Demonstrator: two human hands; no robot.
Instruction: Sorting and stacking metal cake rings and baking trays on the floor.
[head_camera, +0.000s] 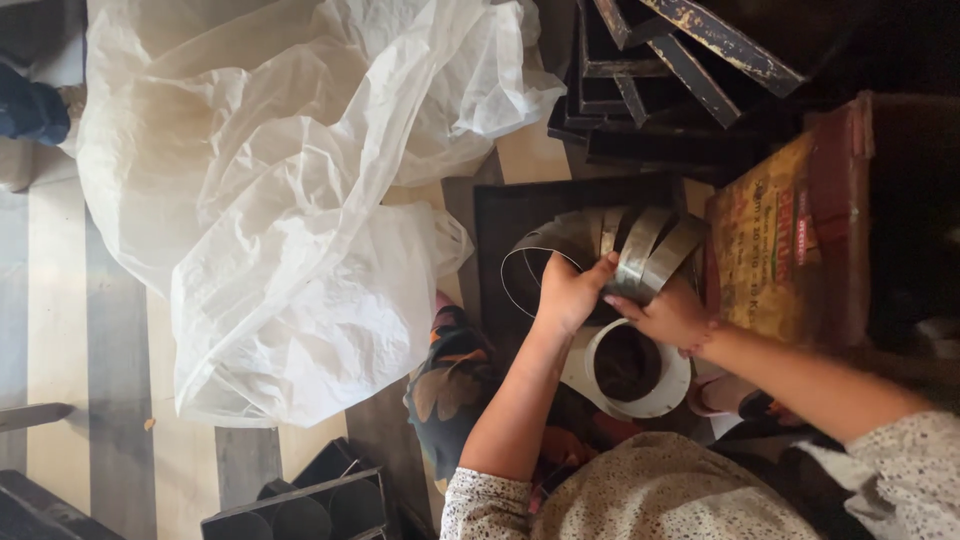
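Nearest to us was our own speckled cream sleeve (640, 495), both forearms reaching away from it toward a row of metal ring moulds (610, 245). Our left hand (570, 295) was closed over the rim of one ring in that row, fingers curled on its edge. Our right hand (672, 315) lay against the neighbouring rings with fingers stretched along their side; we could not tell whether it gripped one or only pressed on it. The rings stood on edge, leaning against one another, on a dark flat tray (510, 230). Just below our hands sat a white round container (630, 368) with dark contents. Beside the rings, on the right, stood a yellow and red printed box (790, 240), touching or nearly touching them. Beyond the tray, dark metal tins (660, 90) were stacked in a heap. A large crumpled sheet of translucent white plastic (280, 200) covered much of the floor to the left. The floor (60, 330) itself showed pale and grey stripes, and more dark tins (300, 505) sat at the lower edge. A patterned dark cloth (445, 385) lay by our left arm.
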